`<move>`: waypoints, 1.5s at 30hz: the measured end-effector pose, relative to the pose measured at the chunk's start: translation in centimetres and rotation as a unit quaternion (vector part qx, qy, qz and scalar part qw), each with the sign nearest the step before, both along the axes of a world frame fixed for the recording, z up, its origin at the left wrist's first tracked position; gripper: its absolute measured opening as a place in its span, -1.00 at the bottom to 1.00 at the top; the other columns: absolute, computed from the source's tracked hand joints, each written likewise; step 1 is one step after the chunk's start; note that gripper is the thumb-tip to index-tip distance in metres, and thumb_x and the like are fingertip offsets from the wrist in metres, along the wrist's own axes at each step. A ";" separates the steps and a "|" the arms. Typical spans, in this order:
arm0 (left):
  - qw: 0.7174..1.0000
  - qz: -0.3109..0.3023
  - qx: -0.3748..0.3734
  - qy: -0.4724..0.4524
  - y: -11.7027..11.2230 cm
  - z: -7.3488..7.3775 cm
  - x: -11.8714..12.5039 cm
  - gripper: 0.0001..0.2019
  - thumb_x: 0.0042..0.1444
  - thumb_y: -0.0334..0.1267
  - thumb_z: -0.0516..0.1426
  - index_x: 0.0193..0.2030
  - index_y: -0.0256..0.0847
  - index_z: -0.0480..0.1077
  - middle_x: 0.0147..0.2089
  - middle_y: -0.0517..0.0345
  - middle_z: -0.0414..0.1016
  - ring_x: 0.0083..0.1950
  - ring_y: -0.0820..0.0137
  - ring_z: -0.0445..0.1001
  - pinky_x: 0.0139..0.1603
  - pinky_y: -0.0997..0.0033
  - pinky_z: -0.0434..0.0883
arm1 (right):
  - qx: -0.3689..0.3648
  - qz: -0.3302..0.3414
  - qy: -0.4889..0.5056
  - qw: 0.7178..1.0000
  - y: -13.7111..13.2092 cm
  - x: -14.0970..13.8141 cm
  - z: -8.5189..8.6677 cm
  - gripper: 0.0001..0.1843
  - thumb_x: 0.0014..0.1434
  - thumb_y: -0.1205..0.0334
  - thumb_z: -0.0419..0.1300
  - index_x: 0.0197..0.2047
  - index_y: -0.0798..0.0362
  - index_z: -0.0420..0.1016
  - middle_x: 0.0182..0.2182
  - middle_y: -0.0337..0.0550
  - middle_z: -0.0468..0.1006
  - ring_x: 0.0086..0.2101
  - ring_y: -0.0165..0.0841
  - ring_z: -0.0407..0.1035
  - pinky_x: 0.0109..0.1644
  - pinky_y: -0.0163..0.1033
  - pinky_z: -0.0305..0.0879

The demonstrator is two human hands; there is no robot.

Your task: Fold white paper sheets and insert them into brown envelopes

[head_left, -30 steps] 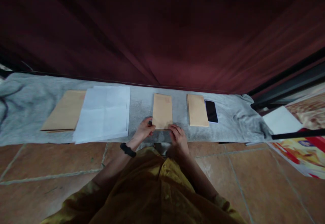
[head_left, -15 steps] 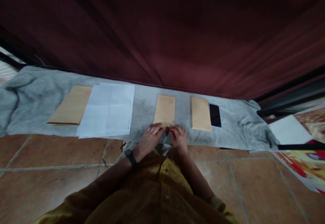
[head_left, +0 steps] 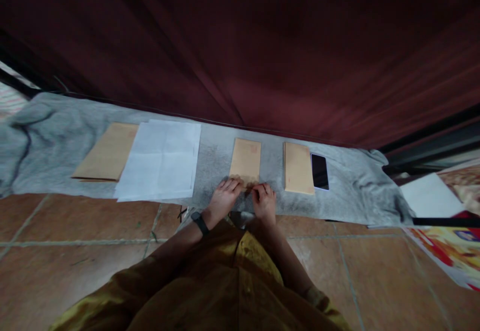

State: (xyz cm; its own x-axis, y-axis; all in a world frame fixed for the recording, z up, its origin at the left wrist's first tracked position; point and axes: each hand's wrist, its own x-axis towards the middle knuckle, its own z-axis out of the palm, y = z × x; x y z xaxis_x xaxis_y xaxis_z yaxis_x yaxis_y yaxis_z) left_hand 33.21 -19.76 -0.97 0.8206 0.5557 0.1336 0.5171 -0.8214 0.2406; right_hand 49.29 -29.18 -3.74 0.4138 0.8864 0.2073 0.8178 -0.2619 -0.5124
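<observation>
A tan envelope [head_left: 245, 160] lies lengthwise on a grey cloth [head_left: 56, 136] spread over the floor. My left hand [head_left: 223, 197], a black band on its wrist, lies flat with fingers stretched over the envelope's near left corner. My right hand [head_left: 264, 201] presses its fingertips on the near right corner, fingers extended. Both hands cover the envelope's near edge, so what lies under them is hidden.
A second tan envelope [head_left: 298, 174] and a black phone [head_left: 320, 171] lie to the right. White sheets [head_left: 161, 158] and a larger brown envelope [head_left: 107, 151] lie to the left. A dark red curtain [head_left: 262, 51] hangs behind. Colourful printed sheets [head_left: 450, 251] and a white sheet [head_left: 427, 196] sit at right.
My hands moved from gripping the envelope's near corners to lying over its near edge. The view shifted slightly to the left.
</observation>
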 end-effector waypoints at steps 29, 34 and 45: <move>0.982 -0.107 0.128 0.090 -3.2 -2.5 -1.6 -0.56 0.34 -0.22 0.04 0.27 -0.38 0.41 0.43 -0.22 0.30 0.49 0.11 0.20 0.51 -0.07 0.10 | 0.011 0.157 -0.020 0.987 -1.9 -2.6 0.3 -0.46 0.50 0.18 -0.15 0.41 0.21 0.26 0.32 0.09 0.37 0.34 -0.21 0.18 0.44 0.00 0.12; 0.986 -0.094 0.115 0.075 -2.7 -2.5 -1.8 -0.44 0.35 -0.10 0.07 0.35 -0.48 0.31 0.45 -0.32 0.24 0.50 0.09 0.18 0.52 0.05 0.10 | -0.016 0.158 -0.065 0.985 -2.2 -2.8 0.1 -0.45 0.50 0.19 -0.14 0.44 0.23 0.19 0.35 0.12 0.33 0.37 -0.21 0.13 0.45 0.03 0.08; 0.986 -0.059 0.140 0.068 -2.5 -3.1 -1.9 -0.43 0.40 -0.13 -0.01 0.36 -0.59 0.27 0.44 -0.35 0.23 0.49 0.06 0.19 0.49 0.12 0.17 | -0.011 0.154 -0.094 0.983 -1.6 -3.3 -0.1 -0.46 0.49 0.18 -0.08 0.41 0.24 0.26 0.36 0.13 0.32 0.38 -0.17 0.12 0.46 0.02 0.08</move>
